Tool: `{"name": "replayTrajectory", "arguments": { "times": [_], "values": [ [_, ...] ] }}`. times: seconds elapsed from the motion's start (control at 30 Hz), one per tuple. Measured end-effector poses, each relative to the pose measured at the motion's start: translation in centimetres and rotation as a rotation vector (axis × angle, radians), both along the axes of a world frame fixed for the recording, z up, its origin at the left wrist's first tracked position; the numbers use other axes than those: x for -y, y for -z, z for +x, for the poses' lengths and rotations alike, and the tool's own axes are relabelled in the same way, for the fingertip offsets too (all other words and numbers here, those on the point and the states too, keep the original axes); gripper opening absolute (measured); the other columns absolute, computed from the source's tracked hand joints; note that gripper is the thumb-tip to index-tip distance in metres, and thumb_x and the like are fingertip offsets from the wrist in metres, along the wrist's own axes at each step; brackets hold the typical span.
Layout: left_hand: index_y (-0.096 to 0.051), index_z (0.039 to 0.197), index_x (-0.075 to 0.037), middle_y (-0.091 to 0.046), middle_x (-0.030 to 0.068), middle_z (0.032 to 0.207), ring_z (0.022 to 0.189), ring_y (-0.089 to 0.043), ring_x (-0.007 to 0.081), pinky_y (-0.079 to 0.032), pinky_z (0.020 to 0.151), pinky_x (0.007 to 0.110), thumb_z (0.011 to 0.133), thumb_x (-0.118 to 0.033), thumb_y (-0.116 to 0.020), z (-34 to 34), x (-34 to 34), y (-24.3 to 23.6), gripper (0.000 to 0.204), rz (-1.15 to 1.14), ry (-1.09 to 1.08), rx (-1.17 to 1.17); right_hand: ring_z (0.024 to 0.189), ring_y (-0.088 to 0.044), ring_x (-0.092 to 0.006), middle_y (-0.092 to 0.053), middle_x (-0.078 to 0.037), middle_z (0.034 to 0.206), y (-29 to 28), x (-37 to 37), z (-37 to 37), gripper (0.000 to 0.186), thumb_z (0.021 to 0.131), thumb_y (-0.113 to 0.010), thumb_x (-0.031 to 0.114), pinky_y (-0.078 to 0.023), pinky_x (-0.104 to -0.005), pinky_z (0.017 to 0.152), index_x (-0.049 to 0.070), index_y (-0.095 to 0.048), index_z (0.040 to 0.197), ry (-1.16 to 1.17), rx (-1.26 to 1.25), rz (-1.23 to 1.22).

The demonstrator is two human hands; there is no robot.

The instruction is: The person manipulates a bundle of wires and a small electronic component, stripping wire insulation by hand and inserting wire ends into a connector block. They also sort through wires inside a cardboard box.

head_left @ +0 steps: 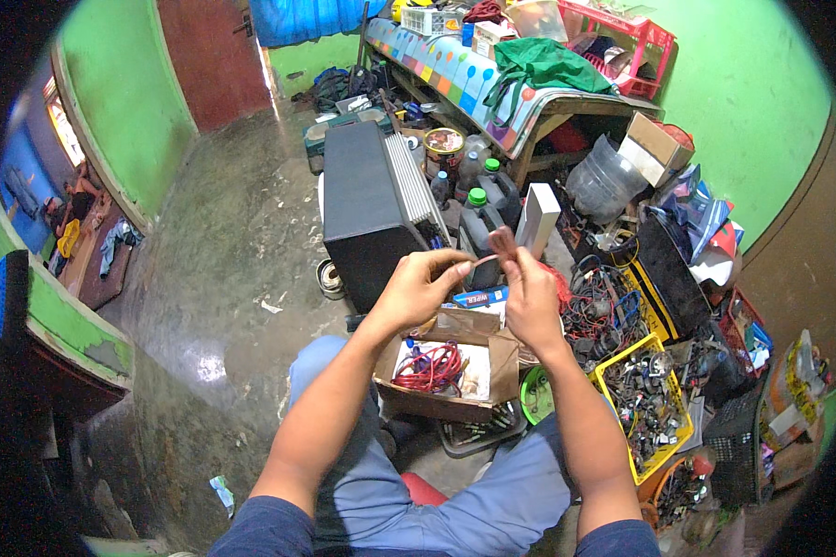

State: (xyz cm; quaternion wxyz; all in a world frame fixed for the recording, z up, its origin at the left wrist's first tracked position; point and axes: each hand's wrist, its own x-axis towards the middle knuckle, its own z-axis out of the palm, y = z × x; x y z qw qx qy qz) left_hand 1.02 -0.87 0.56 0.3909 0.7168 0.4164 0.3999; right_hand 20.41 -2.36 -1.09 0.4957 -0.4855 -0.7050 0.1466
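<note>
My left hand (422,286) and my right hand (531,302) are raised in front of me, above an open cardboard box. A short, thin, pale wire-like strand (485,261) runs between them. The left thumb and fingers pinch one end of it. My right fingers are closed around the other end, and a blurred brownish-pink shape (502,242) sticks up there that I cannot make out. Below the hands, the cardboard box (427,406) holds a bundle of red wire (432,369) with some blue pieces. A blue packet (481,298) lies just beyond the box.
A black cabinet (367,190) with a ribbed side stands ahead on the left. Jugs with green caps (477,198) are behind. To the right are a yellow crate (685,429) of small parts, tangled cables (604,302) and a green basin (529,399). Another person (60,212) is far left.
</note>
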Motion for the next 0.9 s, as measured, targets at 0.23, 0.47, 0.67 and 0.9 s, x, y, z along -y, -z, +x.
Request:
{"name": "replayTrajectory", "arguments": {
  "times": [0.23, 0.47, 0.67, 0.9],
  "values": [
    [-0.073, 0.106, 0.001, -0.071, 0.0032, 0.087, 0.079, -0.062, 0.009, -0.05, 0.075, 0.027, 0.094, -0.022, -0.069, 0.0, -0.1, 0.0, 0.026, -0.221, -0.008, 0.353, 0.061, -0.061, -0.0379, -0.056, -0.023, 0.067, 0.6, 0.5, -0.9, 0.016, 0.101, -0.05, 0.013, -0.042, -0.0449, 0.055, -0.001, -0.057, 0.1, -0.032, -0.064, -0.089],
    [-0.073, 0.106, 0.003, -0.073, 0.008, 0.093, 0.084, -0.066, 0.0121, -0.052, 0.078, 0.027, 0.087, -0.021, -0.077, -0.5, -0.1, -0.2, 0.03, -0.314, -0.005, 0.375, 0.064, -0.061, -0.0381, -0.057, -0.024, 0.072, 0.4, 0.9, -1.3, 0.015, 0.1, -0.05, 0.011, -0.044, -0.0447, 0.059, -0.003, -0.055, 0.102, -0.118, -0.026, -0.155],
    [-0.073, 0.099, 0.003, -0.072, 0.0086, 0.09, 0.077, -0.066, 0.0124, -0.054, 0.071, 0.026, 0.087, -0.018, -0.077, -0.2, -0.1, 0.4, 0.025, -0.318, 0.014, 0.576, 0.08, -0.065, -0.039, -0.062, -0.025, 0.089, 1.5, 0.1, -1.5, 0.019, 0.101, -0.05, 0.012, -0.048, -0.0439, 0.07, -0.004, -0.056, 0.11, -0.307, -0.075, -0.078],
    [-0.072, 0.099, 0.001, -0.07, 0.0053, 0.088, 0.078, -0.064, 0.0098, -0.053, 0.072, 0.026, 0.087, -0.017, -0.077, -0.1, 0.1, -0.1, 0.023, -0.255, -0.03, 0.456, 0.098, -0.068, -0.0394, -0.067, -0.026, 0.102, 0.4, 1.2, -1.7, 0.031, 0.101, -0.051, 0.015, -0.051, -0.0425, 0.081, -0.001, -0.055, 0.128, -0.358, -0.054, -0.188]
  ]
}}
